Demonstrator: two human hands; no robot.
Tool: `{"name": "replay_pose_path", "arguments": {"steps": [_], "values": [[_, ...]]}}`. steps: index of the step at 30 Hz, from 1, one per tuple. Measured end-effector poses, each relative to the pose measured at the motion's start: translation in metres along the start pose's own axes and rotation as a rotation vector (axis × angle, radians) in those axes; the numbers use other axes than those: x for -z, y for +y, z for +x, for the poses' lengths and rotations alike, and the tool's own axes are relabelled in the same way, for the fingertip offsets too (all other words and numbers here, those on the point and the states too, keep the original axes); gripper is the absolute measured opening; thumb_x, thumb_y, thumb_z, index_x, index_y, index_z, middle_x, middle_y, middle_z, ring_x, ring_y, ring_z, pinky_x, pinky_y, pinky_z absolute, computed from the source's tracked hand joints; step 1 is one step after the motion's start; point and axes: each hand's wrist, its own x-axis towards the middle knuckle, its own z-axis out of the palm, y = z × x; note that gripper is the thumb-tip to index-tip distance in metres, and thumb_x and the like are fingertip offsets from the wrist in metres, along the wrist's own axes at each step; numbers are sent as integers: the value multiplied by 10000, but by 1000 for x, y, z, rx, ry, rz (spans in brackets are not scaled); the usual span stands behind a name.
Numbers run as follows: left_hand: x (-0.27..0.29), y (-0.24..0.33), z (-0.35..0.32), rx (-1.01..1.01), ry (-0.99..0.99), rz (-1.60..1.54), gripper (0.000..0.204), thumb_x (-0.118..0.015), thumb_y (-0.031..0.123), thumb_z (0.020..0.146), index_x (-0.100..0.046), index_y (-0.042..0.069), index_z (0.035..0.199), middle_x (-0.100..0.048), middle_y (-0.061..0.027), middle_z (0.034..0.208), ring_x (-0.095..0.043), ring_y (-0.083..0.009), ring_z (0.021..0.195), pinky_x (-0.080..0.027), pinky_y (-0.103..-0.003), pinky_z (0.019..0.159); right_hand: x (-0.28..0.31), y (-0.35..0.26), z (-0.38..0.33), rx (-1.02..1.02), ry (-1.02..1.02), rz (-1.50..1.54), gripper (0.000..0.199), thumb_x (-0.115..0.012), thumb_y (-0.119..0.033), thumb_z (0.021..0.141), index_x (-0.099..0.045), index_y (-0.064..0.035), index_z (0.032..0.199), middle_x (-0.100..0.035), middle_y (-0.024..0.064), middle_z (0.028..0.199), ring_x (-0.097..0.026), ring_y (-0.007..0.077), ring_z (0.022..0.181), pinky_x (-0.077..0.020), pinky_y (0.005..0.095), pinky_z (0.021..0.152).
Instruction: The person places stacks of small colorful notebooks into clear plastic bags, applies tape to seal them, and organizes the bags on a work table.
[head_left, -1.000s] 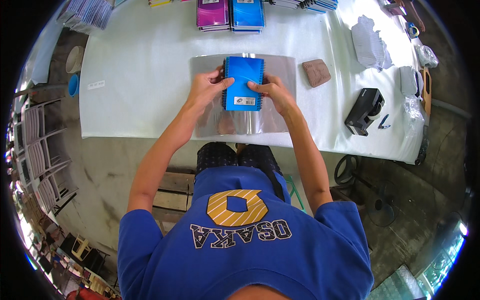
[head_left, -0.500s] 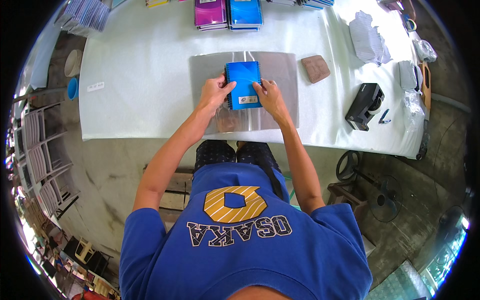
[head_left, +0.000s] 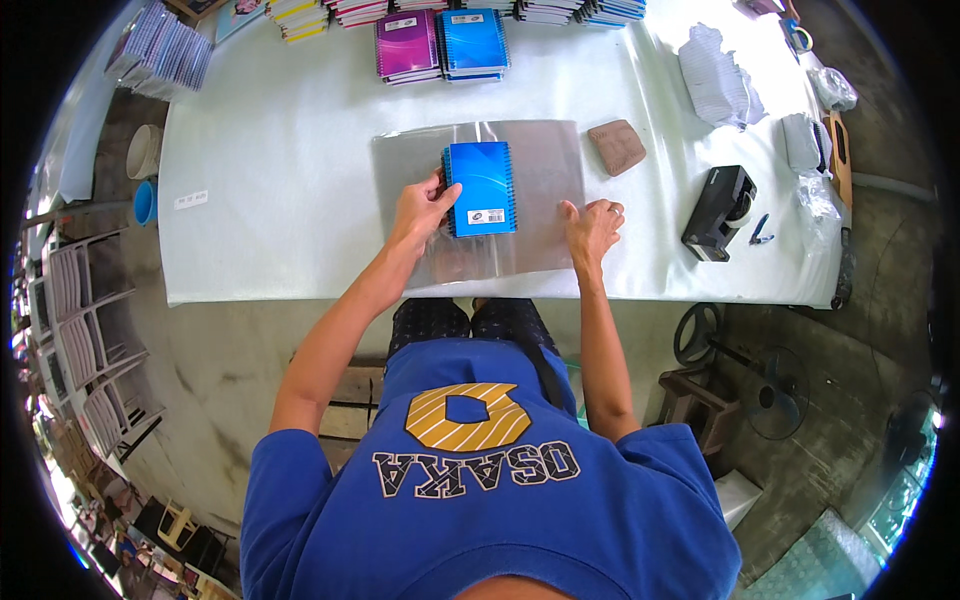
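Note:
A blue spiral-bound notebook [head_left: 482, 185], with a white label near its lower end, is over the middle of a stack of clear plastic sheets [head_left: 552, 165]. My left hand [head_left: 422, 208] grips its left edge, thumb on the cover and fingers partly hidden beneath. At the right edge of the sheets is my right hand [head_left: 594, 232], holding nothing, its thumb apart from the bent fingers. The thumb tip lies over the plastic; whether it presses on it I cannot tell.
Purple notebooks [head_left: 408, 45] and blue notebooks [head_left: 474, 42] are stacked at the far side, with more piles behind. To the right are a brown block [head_left: 617, 147], a black tape dispenser [head_left: 719, 214], small blue snips [head_left: 761, 231] and crumpled wrapping [head_left: 715, 75]. A fan [head_left: 775, 393] stands below the table.
My right hand has let go of the notebook and moved right to the sheets' edge. My left hand still holds the notebook. The whole view has shifted slightly.

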Motion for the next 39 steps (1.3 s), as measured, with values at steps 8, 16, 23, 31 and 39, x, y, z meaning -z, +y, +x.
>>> {"name": "replay_pose_path", "arguments": {"steps": [8,16,23,31,39], "values": [[-2,2,-5,66,-31,-89,457,-623,208,938,-509,92,1365,-647,9,964,-580,-80,823,-486,-304,676,13,18,16,-59,-236,308,302,-801,-147,696,-616,12,875,-651,152,756,-639,326,740,-491,427,688],[-1,4,-8,53,-38,-86,501,-626,208,937,-466,64,1388,-637,-18,1063,-602,-107,911,-519,-315,741,22,10,11,76,-141,356,138,-680,-31,778,-607,17,886,-675,179,737,-671,353,745,-496,444,658],[-5,0,-3,-92,52,0,693,-677,106,886,-311,20,1467,-516,-123,1363,-556,-177,1160,-513,-347,905,46,-13,-1,382,91,89,93,-648,-18,747,-586,-19,817,-615,193,865,-614,371,732,-467,447,636],[-8,-18,9,-311,71,45,803,-742,26,789,-318,44,1470,-584,-154,1283,-578,-183,1135,-474,-282,940,60,-100,-56,583,-93,532,149,-661,-43,721,-598,-30,855,-613,145,926,-587,337,883,-465,418,734],[-20,-15,7,-282,126,60,878,-773,301,784,-301,31,1472,-674,-150,1122,-655,-181,973,-515,-306,833,67,-89,-68,1026,-292,237,88,-647,-80,811,-631,-45,891,-647,112,1139,-610,287,959,-489,376,791]]}}
